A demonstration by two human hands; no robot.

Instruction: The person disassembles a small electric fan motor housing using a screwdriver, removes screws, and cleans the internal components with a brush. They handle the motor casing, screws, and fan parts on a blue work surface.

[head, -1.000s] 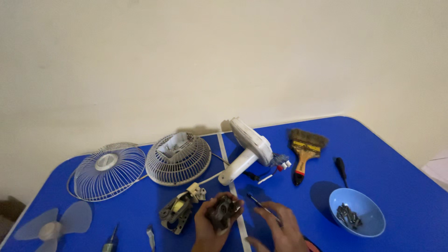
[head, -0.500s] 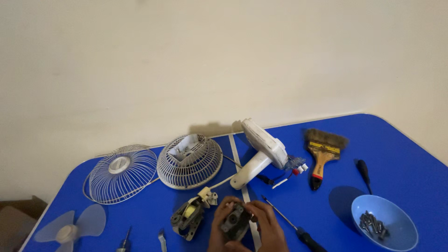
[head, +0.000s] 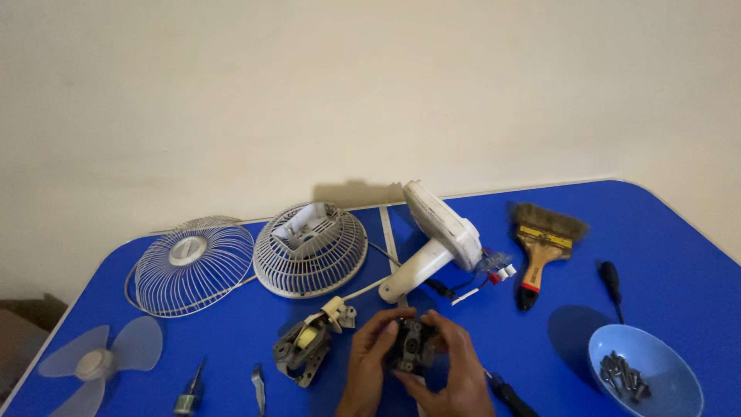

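A small dark motor part point(head: 414, 345) was held just above the near edge of the blue table point(head: 664, 224), gripped between both hands. The left hand point(head: 369, 363) was curled around its left side, fingers closed on it, and the right hand point(head: 455, 367) was wrapped around its right side with the fingers bent over the top. Just left of the hands, a fan motor point(head: 307, 344) with a cream plastic piece was laid on the table. Behind it, a rear fan grille point(head: 310, 249) and a front grille point(head: 191, 264) were set side by side, with the white fan stand point(head: 432, 235) to their right. A paintbrush point(head: 543, 245), a black screwdriver point(head: 611, 282) and a blue bowl point(head: 671, 378) of screws were placed at the right, and a pale fan blade point(head: 96, 363) at the far left.
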